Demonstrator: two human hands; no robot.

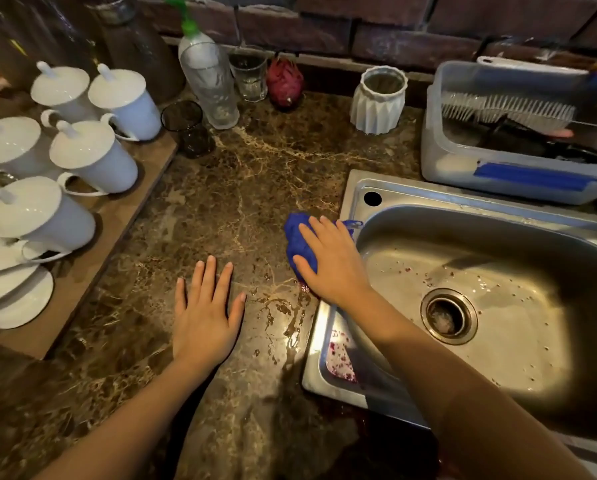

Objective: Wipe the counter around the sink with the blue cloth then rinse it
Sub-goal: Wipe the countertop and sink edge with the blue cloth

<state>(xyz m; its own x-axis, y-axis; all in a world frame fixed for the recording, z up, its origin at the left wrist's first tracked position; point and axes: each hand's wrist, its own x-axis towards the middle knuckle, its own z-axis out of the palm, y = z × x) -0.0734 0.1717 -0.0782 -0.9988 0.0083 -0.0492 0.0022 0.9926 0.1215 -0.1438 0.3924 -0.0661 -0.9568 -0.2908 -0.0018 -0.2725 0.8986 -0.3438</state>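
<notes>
Your right hand [331,261] lies on the cloth [299,242], which sits on the counter [241,188] right at the left rim of the sink [356,188], while your left hand [205,315] rests flat on the counter to the left of it, apart from the cloth. Behind them along the back wall stand a bottle [208,81], a glass [248,76] and a ribbed vase [378,100] (left to right). Lidded mugs [92,157] crowd a board [117,216] at far left, and behind the sink sits a tub [498,168] with a brush [508,110] in it.

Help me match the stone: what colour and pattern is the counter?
Dark brown counter with cream, marble-like veining, clearest in the head view.
</notes>
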